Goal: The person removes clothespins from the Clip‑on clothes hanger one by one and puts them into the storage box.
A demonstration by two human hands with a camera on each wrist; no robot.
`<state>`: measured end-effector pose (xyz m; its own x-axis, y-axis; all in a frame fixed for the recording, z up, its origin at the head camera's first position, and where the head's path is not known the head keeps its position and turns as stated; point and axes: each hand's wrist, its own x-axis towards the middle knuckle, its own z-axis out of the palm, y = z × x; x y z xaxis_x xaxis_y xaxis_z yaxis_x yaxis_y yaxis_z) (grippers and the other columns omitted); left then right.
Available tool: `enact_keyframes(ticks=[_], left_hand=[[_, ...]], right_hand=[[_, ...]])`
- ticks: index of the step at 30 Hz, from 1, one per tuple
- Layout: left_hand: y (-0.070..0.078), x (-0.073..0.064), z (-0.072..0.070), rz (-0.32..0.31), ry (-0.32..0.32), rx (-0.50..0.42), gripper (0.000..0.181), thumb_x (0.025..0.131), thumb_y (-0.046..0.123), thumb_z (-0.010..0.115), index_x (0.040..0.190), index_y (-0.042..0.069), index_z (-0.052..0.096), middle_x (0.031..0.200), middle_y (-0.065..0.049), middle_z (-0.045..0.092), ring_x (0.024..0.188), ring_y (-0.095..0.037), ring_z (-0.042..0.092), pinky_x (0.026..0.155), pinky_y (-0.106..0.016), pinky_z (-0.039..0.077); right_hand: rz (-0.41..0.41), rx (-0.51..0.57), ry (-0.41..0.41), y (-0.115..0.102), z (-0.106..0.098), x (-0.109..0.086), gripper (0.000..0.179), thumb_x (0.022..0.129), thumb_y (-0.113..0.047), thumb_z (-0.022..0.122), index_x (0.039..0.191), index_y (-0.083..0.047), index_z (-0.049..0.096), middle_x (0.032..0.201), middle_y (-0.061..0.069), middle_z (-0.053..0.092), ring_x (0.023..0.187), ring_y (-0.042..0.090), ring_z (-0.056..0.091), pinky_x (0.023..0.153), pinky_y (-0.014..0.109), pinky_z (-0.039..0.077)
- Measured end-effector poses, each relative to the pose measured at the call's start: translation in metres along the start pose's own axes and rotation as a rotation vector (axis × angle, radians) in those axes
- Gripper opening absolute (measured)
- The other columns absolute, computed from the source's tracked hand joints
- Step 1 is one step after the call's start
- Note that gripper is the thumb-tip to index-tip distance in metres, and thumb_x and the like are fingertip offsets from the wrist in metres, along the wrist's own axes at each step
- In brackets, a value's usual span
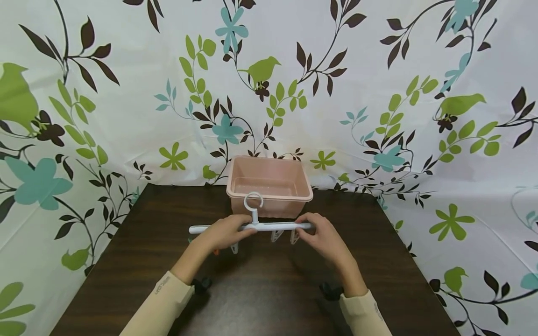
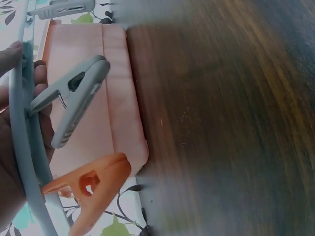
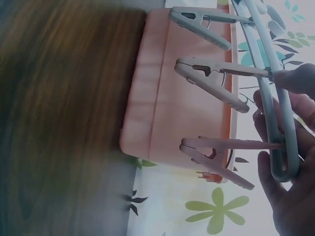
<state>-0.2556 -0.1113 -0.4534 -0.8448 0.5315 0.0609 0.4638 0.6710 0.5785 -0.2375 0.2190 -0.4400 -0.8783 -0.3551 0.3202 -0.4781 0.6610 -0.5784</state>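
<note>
A white clip hanger with a round hook on top is held level above the table by both hands. My left hand grips its bar left of the hook, fingers behind and thumb in front. Near the bar's right end, my right hand pinches it. Clothespins hang from the bar: a grey clothespin and an orange clothespin by the left hand. Another grey clothespin, a beige clothespin and a pinkish clothespin are by the right hand.
A pink plastic bin stands at the table's back edge, just behind the hanger. The dark wood table reaches toward me. A cloth printed with leaves and birds hangs behind and at both sides.
</note>
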Motion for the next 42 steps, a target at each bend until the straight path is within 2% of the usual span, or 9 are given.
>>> enact_keyframes(ticks=[4,7,13,18,23,26,29,36,42], left_hand=[[0.001,-0.002,-0.001,-0.024,0.032,0.011,0.023,0.109,0.046,0.063,0.099,0.025,0.060,0.089,0.007,0.057,0.082,-0.012,0.058,0.072,-0.036,0.051],[0.001,-0.003,-0.001,-0.033,0.054,0.003,0.019,0.108,0.044,0.065,0.103,0.026,0.062,0.090,0.008,0.059,0.084,-0.013,0.058,0.074,-0.037,0.051],[0.000,-0.002,0.001,0.012,0.071,0.015,0.020,0.109,0.044,0.065,0.102,0.025,0.061,0.088,0.008,0.056,0.083,-0.013,0.055,0.075,-0.038,0.047],[0.001,-0.002,-0.001,0.021,0.096,0.027,0.023,0.108,0.046,0.064,0.099,0.026,0.060,0.084,0.009,0.052,0.079,-0.011,0.053,0.072,-0.036,0.046],[0.003,-0.004,-0.005,0.031,0.105,0.013,0.025,0.108,0.048,0.064,0.098,0.026,0.059,0.082,0.008,0.052,0.076,-0.010,0.052,0.069,-0.034,0.045],[0.004,-0.005,-0.006,0.032,0.105,0.004,0.025,0.108,0.048,0.063,0.098,0.026,0.059,0.082,0.008,0.052,0.075,-0.010,0.053,0.069,-0.033,0.046],[0.004,-0.007,-0.005,0.028,0.099,-0.008,0.026,0.108,0.049,0.063,0.098,0.026,0.058,0.082,0.008,0.052,0.073,-0.009,0.055,0.068,-0.032,0.048],[0.001,-0.010,-0.008,0.032,0.100,-0.018,0.026,0.107,0.050,0.064,0.099,0.026,0.060,0.082,0.008,0.053,0.073,-0.009,0.055,0.066,-0.031,0.048],[0.000,-0.010,-0.008,0.054,0.107,-0.046,0.029,0.108,0.050,0.063,0.097,0.024,0.057,0.081,0.007,0.051,0.071,-0.009,0.054,0.064,-0.030,0.048]], right_hand=[[-0.063,0.018,0.041,-0.001,-0.001,0.003,0.029,0.097,-0.013,0.082,0.123,-0.020,0.072,0.118,0.001,0.069,0.091,0.018,0.056,0.074,0.029,0.051],[-0.048,0.067,0.079,0.001,0.000,0.003,0.042,0.097,-0.011,0.081,0.136,-0.017,0.066,0.139,0.007,0.063,0.097,0.018,0.056,0.076,0.028,0.053],[0.068,0.223,0.137,0.012,-0.001,-0.004,0.052,0.100,-0.010,0.078,0.147,-0.012,0.057,0.127,0.014,0.065,0.083,0.015,0.059,0.070,0.029,0.053],[0.081,0.325,0.146,0.018,-0.002,-0.008,0.051,0.103,-0.013,0.075,0.149,-0.014,0.053,0.138,0.018,0.064,0.089,0.021,0.067,0.076,0.029,0.058],[0.091,0.362,0.143,0.021,-0.004,-0.013,0.049,0.106,-0.012,0.071,0.151,-0.015,0.051,0.111,0.016,0.067,0.094,0.018,0.068,0.082,0.028,0.056],[0.074,0.375,0.143,0.023,-0.004,-0.015,0.048,0.107,-0.010,0.069,0.151,-0.015,0.052,0.098,0.017,0.069,0.092,0.027,0.068,0.083,0.028,0.055],[0.055,0.424,0.133,0.025,-0.006,-0.017,0.046,0.106,-0.008,0.069,0.149,-0.013,0.053,0.095,0.019,0.072,0.088,0.032,0.070,0.081,0.029,0.056],[0.025,0.591,0.062,0.033,-0.005,-0.022,0.035,0.107,-0.004,0.065,0.141,-0.001,0.056,0.103,0.014,0.076,0.081,0.017,0.072,0.073,0.032,0.061],[0.106,0.668,0.082,0.033,-0.002,-0.026,0.025,0.110,-0.010,0.062,0.123,0.011,0.056,0.097,0.009,0.076,0.089,0.010,0.074,0.084,0.035,0.064]])
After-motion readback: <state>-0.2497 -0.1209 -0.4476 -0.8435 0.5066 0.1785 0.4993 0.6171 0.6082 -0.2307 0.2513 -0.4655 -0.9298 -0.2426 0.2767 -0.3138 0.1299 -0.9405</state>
